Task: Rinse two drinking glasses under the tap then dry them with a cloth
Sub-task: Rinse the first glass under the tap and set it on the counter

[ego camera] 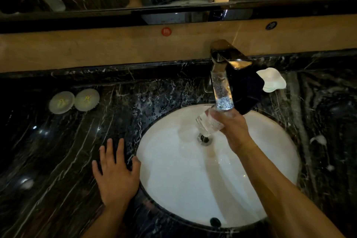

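I am seeing two round white lids (74, 102) lying side by side at the far left of the dark marble surface (58, 150). My left hand (116, 174) is resting flat on the surface just left of the sink (193, 189), palm down, fingers (109, 149) spread wide and holding nothing; the thumb is touching the sink's rim. The drain (204, 138) is sitting in the middle of the white bowl. My right hand (231, 129) is reaching over the sink and gripping a glass (207, 124), fingers curled round it. The glass is tilting, open end pointing down and left, directly above the drain and just under the tap (222, 75). Water (224, 100) is running from the spout and striking at my fingers and the glass. A dark cloth (247, 92) is lying on the surface just right of the tap, at the sink's far edge. A white dish (272, 80) is sitting beside the cloth, touching it. I cannot make out a second glass.
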{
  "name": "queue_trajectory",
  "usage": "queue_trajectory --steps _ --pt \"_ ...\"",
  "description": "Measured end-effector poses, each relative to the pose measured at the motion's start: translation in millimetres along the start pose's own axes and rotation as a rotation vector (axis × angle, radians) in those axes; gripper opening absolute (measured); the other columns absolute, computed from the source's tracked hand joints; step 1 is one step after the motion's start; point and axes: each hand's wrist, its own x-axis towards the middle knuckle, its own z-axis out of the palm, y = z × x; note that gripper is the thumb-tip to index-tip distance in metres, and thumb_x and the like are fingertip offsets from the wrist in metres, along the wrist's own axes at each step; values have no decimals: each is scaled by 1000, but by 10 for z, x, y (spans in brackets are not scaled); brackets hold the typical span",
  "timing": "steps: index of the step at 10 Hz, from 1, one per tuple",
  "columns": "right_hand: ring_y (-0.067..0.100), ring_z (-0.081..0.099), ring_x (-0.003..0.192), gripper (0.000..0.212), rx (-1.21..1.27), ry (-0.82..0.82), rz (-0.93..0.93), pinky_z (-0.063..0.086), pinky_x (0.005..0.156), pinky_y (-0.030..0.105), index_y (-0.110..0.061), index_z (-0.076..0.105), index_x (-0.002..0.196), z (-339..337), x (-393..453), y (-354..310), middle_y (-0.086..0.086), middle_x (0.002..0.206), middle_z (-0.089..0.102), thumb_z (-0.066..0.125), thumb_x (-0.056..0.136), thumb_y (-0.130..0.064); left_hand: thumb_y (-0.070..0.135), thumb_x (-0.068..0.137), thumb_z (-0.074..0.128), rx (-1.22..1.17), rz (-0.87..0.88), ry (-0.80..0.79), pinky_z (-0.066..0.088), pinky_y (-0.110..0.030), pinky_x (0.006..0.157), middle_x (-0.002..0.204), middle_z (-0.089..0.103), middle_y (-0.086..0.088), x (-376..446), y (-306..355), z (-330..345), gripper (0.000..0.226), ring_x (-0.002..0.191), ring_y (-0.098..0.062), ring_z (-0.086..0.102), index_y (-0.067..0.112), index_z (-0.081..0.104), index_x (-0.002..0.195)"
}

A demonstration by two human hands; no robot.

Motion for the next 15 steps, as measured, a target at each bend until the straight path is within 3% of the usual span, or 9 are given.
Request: queue_trajectory --steps 2,4,5,6,9,12,13,14,15 --pt "18 65 89 25 274 41 124 57 68 31 -16 66 114 44 18 -72 4 100 69 61 92 -4 53 89 35 -2 7 6 17 -61 117 162 28 -10 4 1 -4 70 150 -31 20 23 36 152" --pt "19 62 91 30 490 84 351 58 69 36 -16 59 113 42 24 -79 4 101 62 68 91 -33 53 89 35 4 8 4 18 -61 117 162 28 -10 7 5 -9 71 150 -31 21 23 36 152" --pt "23 63 102 34 629 106 432 58 88 40 -15 64 110 20 14 -59 9 115 63 71 87 -39 52 88 36 6 10 6 18 -61 117 162 28 -11 9 4 -11 71 150 -31 21 23 36 153" --pt "26 66 112 54 687 108 476 61 82 40 -20 64 130 -10 51 17 10 132 63 78 82 -41 53 89 36 7 9 -1 17 -60 117 162 27 -10 7 -2 -7 71 150 -31 20 23 35 153" --pt "27 72 87 72 1014 55 730 62 56 38 8 61 110 -108 -35 149 22 96 73 83 72 -49 53 89 36 9 -9 -19 14 -58 119 163 24 -8 7 6 -10 71 151 -29 17 25 33 154" --pt "17 73 81 58 908 -336 679 59 68 20 -17 62 116 -267 60 372 3 103 71 71 78 -59 54 88 35 18 -15 -21 14 -58 119 163 24 -8 14 13 -12 71 151 -29 17 25 33 154" --pt "26 71 87 65 598 -389 489 61 73 40 -8 71 104 -242 105 258 11 102 71 86 61 -54 55 89 34 24 -12 -24 15 -58 119 164 24 -8 11 9 -11 71 151 -29 17 26 33 154" --pt "36 63 110 71 407 -274 354 52 95 49 -10 71 110 -201 128 221 21 121 66 93 53 -46 54 89 36 20 -15 -22 15 -59 118 163 25 -8 12 13 -8 71 151 -30 18 25 34 153" --pt "27 62 103 30 383 -40 227 55 83 39 -13 65 114 -125 123 193 14 122 63 69 86 -21 53 88 36 17 -17 -18 16 -59 118 163 26 -8 13 16 -14 71 151 -29 18 25 35 153"
